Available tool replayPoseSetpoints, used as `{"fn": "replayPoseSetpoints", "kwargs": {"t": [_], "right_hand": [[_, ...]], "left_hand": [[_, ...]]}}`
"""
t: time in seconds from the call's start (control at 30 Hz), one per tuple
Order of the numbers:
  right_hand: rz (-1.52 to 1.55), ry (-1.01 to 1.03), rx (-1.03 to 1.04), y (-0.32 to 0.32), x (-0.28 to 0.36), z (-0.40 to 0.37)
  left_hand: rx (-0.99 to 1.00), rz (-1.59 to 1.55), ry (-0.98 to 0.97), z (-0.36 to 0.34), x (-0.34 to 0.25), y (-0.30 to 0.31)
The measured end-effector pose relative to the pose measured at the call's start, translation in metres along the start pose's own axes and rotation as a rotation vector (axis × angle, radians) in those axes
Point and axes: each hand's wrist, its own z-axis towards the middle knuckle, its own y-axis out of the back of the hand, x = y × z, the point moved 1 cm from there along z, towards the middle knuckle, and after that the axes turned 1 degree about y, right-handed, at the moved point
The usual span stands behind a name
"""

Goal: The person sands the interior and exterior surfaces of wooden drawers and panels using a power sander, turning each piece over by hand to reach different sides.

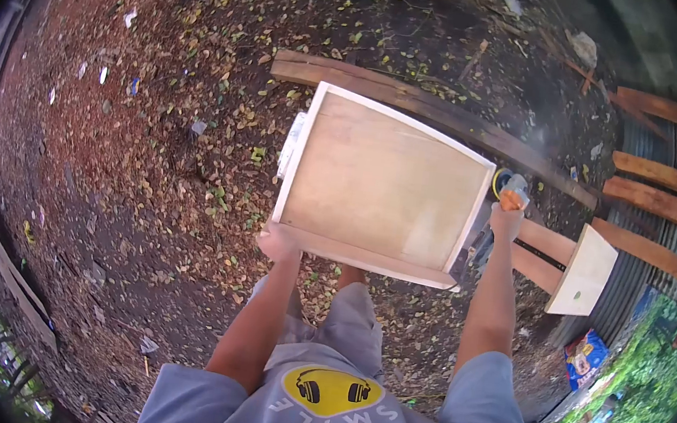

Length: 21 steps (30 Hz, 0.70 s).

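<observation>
A shallow wooden drawer box [387,188] with pale raised edges lies in front of me, its open side up. At its near left corner, my left hand [279,242] is closed round the edge. My right hand [507,222] grips an angle grinder [514,194] with an orange and grey body. The grinder's yellow-rimmed disc [501,182] is right at the box's right edge, near the far corner. Faint dust hangs in the air just beyond it.
A long plank [418,99] runs behind the box. To the right are a pale board [584,273] on a drawer piece with a black rail, several planks [661,205] on corrugated metal, and a blue-red bag [585,358]. Leaves and litter cover the dirt ground.
</observation>
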Motion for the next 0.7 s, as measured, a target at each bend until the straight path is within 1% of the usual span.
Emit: {"fn": "replayPoseSetpoints", "kwargs": {"t": [0.03,0.07,0.13,0.17,0.2,0.23,0.3,0.33,0.4,0.47,0.5,0.53,0.63,0.7], "right_hand": [[0.024,-0.065,-0.004,0.006,-0.018,-0.001],[0.055,-0.073,-0.027,0.01,-0.038,-0.002],[0.111,-0.095,-0.073,0.018,-0.092,-0.014],[0.092,-0.167,0.004,0.024,-0.117,-0.023],[0.087,-0.201,0.036,0.028,-0.142,-0.036],[0.081,-0.236,0.069,0.034,-0.165,-0.051],[0.109,-0.29,0.136,0.038,-0.21,-0.086],[0.126,-0.346,0.217,0.039,-0.234,-0.104],[0.276,-0.352,0.179,0.025,-0.288,-0.152],[0.443,-0.427,0.124,0.036,-0.296,-0.2],[0.397,-0.529,0.177,0.03,-0.313,-0.218],[0.351,-0.632,0.232,0.02,-0.335,-0.238],[0.422,-0.678,0.205,0.016,-0.35,-0.287],[0.415,-0.763,0.19,0.012,-0.358,-0.313]], "left_hand": [[0.037,0.059,-0.023,-0.009,-0.009,0.011],[0.074,0.115,-0.05,-0.018,-0.022,0.022],[0.114,0.549,-0.906,-0.043,-0.044,0.065],[0.122,0.753,-1.338,-0.056,-0.045,0.079],[0.537,0.904,-1.441,-0.065,-0.035,0.077],[0.964,1.041,-1.504,-0.076,-0.024,0.073],[0.722,0.971,-1.925,-0.122,-0.01,0.068],[0.759,1.036,-1.954,-0.133,-0.004,0.052],[0.843,1.174,-2.005,-0.144,0.02,0.013],[0.948,1.277,-1.978,-0.151,0.037,-0.018],[1.0,1.332,-1.964,-0.155,0.04,-0.027],[1.046,1.337,-1.961,-0.158,0.037,-0.028],[1.149,1.348,-1.938,-0.155,0.016,-0.029],[1.183,1.343,-1.896,-0.159,0.004,-0.03]]}}
